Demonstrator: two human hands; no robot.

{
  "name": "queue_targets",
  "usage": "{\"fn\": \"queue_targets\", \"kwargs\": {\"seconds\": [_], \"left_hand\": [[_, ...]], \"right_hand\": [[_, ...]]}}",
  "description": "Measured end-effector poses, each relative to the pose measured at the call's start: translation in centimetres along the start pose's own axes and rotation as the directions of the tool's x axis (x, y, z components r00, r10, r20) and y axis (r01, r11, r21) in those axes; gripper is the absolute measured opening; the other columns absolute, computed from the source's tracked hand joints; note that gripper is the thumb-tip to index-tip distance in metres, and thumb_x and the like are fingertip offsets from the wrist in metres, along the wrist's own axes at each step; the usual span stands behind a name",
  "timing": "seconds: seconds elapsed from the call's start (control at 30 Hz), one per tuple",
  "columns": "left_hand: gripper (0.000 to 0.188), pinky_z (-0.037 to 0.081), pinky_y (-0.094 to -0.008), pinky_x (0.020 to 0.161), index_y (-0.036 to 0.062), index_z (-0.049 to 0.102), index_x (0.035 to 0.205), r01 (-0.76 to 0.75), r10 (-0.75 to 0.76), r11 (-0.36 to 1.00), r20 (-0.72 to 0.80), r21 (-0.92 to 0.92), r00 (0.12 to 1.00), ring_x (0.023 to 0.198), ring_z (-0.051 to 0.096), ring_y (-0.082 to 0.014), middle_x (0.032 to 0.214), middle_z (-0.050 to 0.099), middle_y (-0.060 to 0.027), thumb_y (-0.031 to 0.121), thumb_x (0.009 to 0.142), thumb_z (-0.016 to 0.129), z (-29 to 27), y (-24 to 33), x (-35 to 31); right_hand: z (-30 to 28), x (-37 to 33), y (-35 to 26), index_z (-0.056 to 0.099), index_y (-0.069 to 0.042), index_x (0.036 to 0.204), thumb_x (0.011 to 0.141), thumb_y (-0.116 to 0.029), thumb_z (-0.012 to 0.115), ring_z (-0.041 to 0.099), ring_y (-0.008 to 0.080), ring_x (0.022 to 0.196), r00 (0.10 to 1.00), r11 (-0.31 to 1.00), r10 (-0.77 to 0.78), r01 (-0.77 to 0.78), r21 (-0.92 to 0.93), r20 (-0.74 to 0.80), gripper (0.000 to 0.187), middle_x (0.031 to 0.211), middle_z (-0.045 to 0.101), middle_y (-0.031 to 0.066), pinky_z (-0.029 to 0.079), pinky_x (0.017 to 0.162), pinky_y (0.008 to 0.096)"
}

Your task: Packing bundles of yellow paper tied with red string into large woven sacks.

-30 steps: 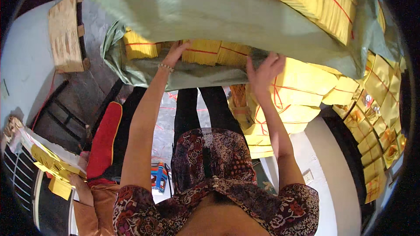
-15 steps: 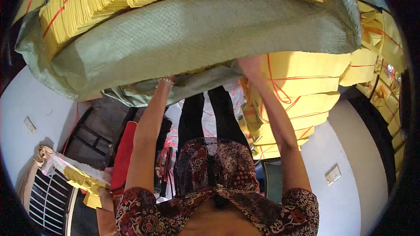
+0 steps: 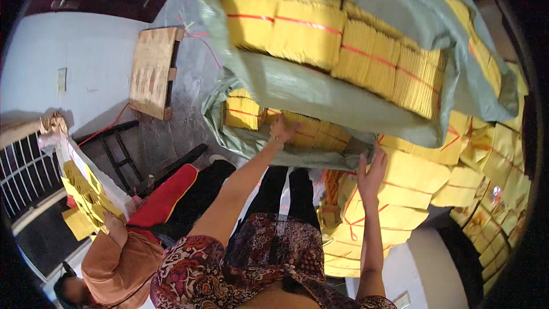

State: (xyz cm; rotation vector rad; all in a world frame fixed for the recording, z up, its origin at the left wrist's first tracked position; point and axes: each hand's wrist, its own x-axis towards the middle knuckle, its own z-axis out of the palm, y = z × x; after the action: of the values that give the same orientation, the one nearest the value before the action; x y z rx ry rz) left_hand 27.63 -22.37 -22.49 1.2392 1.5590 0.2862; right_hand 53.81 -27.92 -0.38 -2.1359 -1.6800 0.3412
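An open grey-green woven sack (image 3: pixel 229 143) in front of me holds bundles of yellow folded paper (image 3: pixel 243 111) tied with red string. My left hand (image 3: pixel 284 130) reaches over its near edge and rests on the bundles, fingers spread. At the sack's right corner is my right hand (image 3: pixel 372 177), upright, thumb and fingers apart, against the rim. Just beyond, a second woven sack (image 3: pixel 337 94) bulges with tightly packed yellow bundles (image 3: pixel 309 28), its mouth facing me.
Tied yellow stacks (image 3: pixel 406 194) stand to my right, with more yellow bundles (image 3: pixel 486 217) farther right. A wooden pallet (image 3: pixel 153 68) leans at the left wall. Lower left, another person in a brown sleeve (image 3: pixel 120 257) handles yellow paper pieces (image 3: pixel 86 186) beside a red cushion-like thing (image 3: pixel 163 197).
My view has swung so the left wall and pallet show. Both hands, under the big sack's edge before, are now at the nearer sack, whose mouth shows yellow bundles inside.
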Motion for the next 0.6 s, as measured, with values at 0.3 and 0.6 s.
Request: {"fn": "queue_targets", "kwargs": {"seconds": [0.3, 0.6], "left_hand": [[0.010, 0.044, -0.0245, 0.073, 0.0030, 0.055, 0.093, -0.501, 0.154, 0.694, -0.573, -0.517, 0.805, 0.080, 0.054, -0.0098, 0.087, 0.059, -0.0024, 0.005, 0.083, 0.058, -12.3, 15.4, -8.7], [0.042, 0.042, -0.0287, 0.085, 0.0022, 0.046, 0.121, -0.733, 0.489, 0.676, -0.791, 0.077, 0.367, 0.098, 0.050, -0.0151, 0.111, 0.052, -0.0086, 0.019, 0.085, 0.061, -32.4, 33.8, 1.4]], "right_hand": [[-8.5, 10.3, -14.4, 0.059, 0.000, 0.097, 0.088, -0.008, 0.054, 0.051, 0.0085, 0.070, 0.991, 0.845, -0.088, 0.023, 0.535, 0.097, 0.013, 0.077, 0.056, 0.0029, 0.042, 0.063, 0.0218], [-2.9, 35.8, -20.4, 0.053, -0.004, 0.110, 0.084, -0.038, 0.057, 0.051, 0.0143, 0.083, 0.999, 0.639, 0.039, -0.028, 0.768, 0.004, 0.043, 0.094, 0.056, 0.0059, 0.043, 0.073, 0.0291]]}}
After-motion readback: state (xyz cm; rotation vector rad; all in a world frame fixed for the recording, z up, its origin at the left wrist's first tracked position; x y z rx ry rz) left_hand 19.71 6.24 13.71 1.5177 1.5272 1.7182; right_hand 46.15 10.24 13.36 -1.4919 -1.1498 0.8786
